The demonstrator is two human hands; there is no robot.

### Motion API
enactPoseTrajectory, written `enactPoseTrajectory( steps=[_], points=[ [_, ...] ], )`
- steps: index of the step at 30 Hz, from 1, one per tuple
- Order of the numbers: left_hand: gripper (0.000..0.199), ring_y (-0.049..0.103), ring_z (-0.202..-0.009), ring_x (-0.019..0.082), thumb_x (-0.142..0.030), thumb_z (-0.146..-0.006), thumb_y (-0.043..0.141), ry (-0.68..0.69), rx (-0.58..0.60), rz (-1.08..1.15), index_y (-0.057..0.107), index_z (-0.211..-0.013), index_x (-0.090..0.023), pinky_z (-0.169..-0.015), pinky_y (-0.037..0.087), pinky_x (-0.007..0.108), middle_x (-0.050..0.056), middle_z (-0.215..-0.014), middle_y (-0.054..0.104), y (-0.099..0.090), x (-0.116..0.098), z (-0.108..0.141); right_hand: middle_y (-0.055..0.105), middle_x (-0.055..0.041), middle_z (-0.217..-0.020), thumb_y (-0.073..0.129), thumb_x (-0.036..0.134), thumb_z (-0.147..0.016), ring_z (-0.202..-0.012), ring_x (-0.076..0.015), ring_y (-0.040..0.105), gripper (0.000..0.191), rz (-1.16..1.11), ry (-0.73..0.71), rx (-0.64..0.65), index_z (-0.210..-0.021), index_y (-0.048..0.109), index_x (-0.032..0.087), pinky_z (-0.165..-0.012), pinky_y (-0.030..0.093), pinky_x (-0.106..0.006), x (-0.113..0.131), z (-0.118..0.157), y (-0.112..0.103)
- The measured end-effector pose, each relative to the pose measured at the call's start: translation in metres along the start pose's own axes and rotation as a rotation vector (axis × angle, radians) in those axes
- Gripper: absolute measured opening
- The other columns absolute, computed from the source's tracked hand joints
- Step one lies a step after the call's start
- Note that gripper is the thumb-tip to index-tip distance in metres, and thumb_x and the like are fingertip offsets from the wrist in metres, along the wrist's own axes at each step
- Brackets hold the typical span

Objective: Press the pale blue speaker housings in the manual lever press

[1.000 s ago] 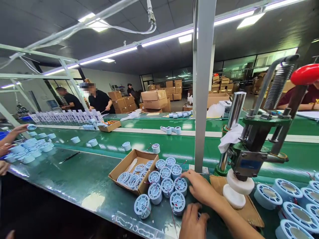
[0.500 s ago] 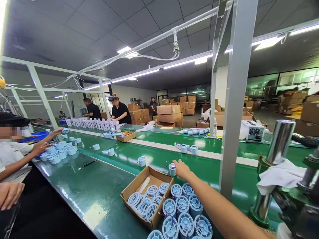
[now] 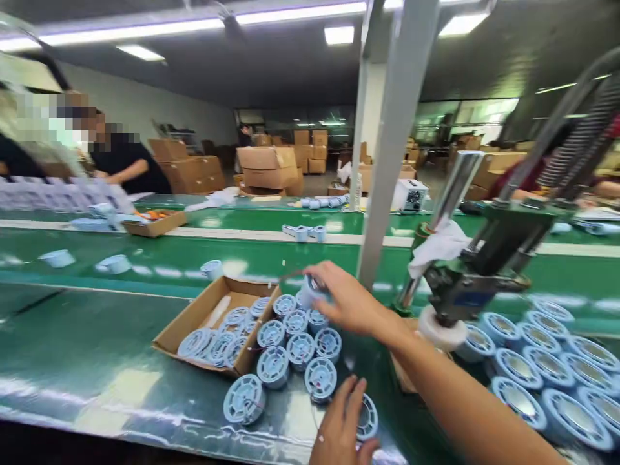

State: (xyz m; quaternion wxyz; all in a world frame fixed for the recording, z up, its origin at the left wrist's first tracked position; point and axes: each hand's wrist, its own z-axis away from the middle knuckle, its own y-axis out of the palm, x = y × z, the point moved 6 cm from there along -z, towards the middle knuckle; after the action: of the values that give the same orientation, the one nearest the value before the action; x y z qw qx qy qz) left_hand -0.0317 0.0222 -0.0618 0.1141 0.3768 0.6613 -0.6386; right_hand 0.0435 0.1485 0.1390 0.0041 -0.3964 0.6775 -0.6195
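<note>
My right hand (image 3: 346, 297) is closed around a light blue cylindrical housing (image 3: 306, 294), with a thin wire trailing from it, above the far end of a cluster of similar housings (image 3: 300, 349). Motion smears its fingertips. At the bottom of the view, my left hand (image 3: 341, 426) has its fingers stretched and thumb apart, beside a single housing (image 3: 367, 417). Its fingers partly cover that housing; whether they touch it I cannot tell. The clustered housings stand upright with spoked tops, and some show thin wires.
An open cardboard box (image 3: 169, 336) holds light blue rings (image 3: 225, 345). A press (image 3: 465, 284) with a white round head (image 3: 440, 329) stands to the right, beside several housings with metallic centres (image 3: 552, 358). A grey post (image 3: 392, 142) rises behind the green belt (image 3: 252, 248). Co-workers stand across.
The view has turned right and down. My right hand has brought the housing from the belt back to the cluster. My left hand has come into view near the single housing.
</note>
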Motion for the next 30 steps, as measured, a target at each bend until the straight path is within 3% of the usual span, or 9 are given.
enactPoseTrajectory(
  steps=[2,5,9,13,16,19,24,27,30],
  points=[
    [0.085,0.042,-0.139,0.029,-0.006,-0.071,0.063,0.026,0.039,-0.014,0.036,-0.149,-0.026,-0.113,0.041,0.044,0.009,-0.153,0.041,0.005,0.006,-0.002,0.052,-0.0004,-0.135,0.059,0.01,-0.076,-0.123,-0.0155,0.052,0.062,-0.108,-0.062,0.113,-0.133,0.052,0.032,-0.106,0.041,-0.025,-0.002,0.087,-0.004],
    [0.086,0.041,-0.139,0.028,-0.008,-0.071,0.062,0.097,0.042,-0.077,0.034,-0.15,-0.025,-0.113,0.042,0.042,0.007,-0.152,0.043,-0.001,0.008,-0.005,0.061,-0.003,-0.125,0.05,0.003,-0.066,-0.114,-0.0176,0.062,0.062,-0.195,0.114,0.214,-0.117,0.067,0.036,-0.096,0.05,-0.025,-0.029,0.191,0.005],
    [0.065,0.051,-0.128,0.034,-0.032,-0.083,0.062,0.117,-0.055,-0.272,0.044,-0.145,-0.022,-0.099,0.051,0.048,0.011,-0.142,0.055,-0.008,-0.003,-0.007,0.06,-0.0035,-0.129,0.043,0.001,-0.055,-0.123,-0.0193,0.058,0.066,-0.15,0.279,0.13,-0.104,0.072,0.035,-0.102,0.048,-0.032,-0.066,0.248,0.017],
    [0.05,0.057,-0.115,0.032,-0.028,-0.087,0.055,0.062,-0.191,-0.335,0.054,-0.137,-0.024,-0.088,0.052,0.046,0.01,-0.132,0.063,-0.008,-0.018,-0.007,0.042,-0.0004,-0.149,0.043,0.004,-0.063,-0.14,-0.0222,0.039,0.055,-0.185,0.3,-0.195,-0.102,0.07,0.032,-0.111,0.039,-0.043,-0.087,0.274,0.025],
    [0.052,0.054,-0.118,0.032,-0.025,-0.083,0.057,0.047,-0.212,-0.256,0.056,-0.135,-0.026,-0.091,0.049,0.048,0.008,-0.135,0.061,-0.009,-0.025,-0.007,0.045,-0.0085,-0.147,0.055,0.02,-0.079,-0.136,-0.0257,0.045,0.048,-0.207,0.365,-0.488,-0.126,0.06,0.028,-0.106,0.045,-0.041,-0.103,0.291,0.043],
    [0.048,0.054,-0.121,0.033,-0.032,-0.082,0.059,-0.052,-0.231,-0.098,0.061,-0.128,-0.022,-0.1,0.044,0.051,0.009,-0.129,0.065,-0.018,-0.026,-0.008,0.057,-0.0108,-0.132,0.061,0.026,-0.079,-0.125,-0.0249,0.056,0.045,-0.224,0.433,-0.669,-0.124,0.058,0.022,-0.103,0.048,-0.037,-0.107,0.288,0.07],
    [0.065,0.061,-0.117,0.025,-0.033,-0.078,0.06,-0.089,-0.197,0.202,0.047,-0.14,-0.022,-0.106,0.045,0.04,0.007,-0.129,0.065,-0.031,-0.052,-0.009,0.063,-0.0059,-0.129,0.058,0.013,-0.07,-0.118,-0.02,0.062,0.061,-0.338,0.271,-0.618,-0.131,0.054,0.021,-0.102,0.05,-0.029,-0.077,0.239,0.111],
    [0.075,0.059,-0.12,0.024,-0.019,-0.068,0.058,-0.02,-0.1,0.149,0.046,-0.142,-0.024,-0.107,0.044,0.039,0.006,-0.129,0.065,-0.03,-0.078,-0.011,0.063,-0.0055,-0.13,0.055,0.011,-0.068,-0.116,-0.0202,0.064,0.068,-0.349,0.227,-0.647,-0.134,0.052,0.02,-0.099,0.052,-0.027,-0.068,0.223,0.125],
    [0.078,0.055,-0.124,0.026,-0.014,-0.064,0.056,-0.044,-0.032,0.089,0.048,-0.141,-0.02,-0.109,0.042,0.042,0.008,-0.132,0.062,-0.026,-0.085,-0.012,0.062,-0.0035,-0.132,0.052,0.01,-0.065,-0.114,-0.0201,0.065,0.075,-0.35,0.22,-0.682,-0.139,0.047,0.022,-0.094,0.055,-0.026,-0.071,0.219,0.134]
  ],
)
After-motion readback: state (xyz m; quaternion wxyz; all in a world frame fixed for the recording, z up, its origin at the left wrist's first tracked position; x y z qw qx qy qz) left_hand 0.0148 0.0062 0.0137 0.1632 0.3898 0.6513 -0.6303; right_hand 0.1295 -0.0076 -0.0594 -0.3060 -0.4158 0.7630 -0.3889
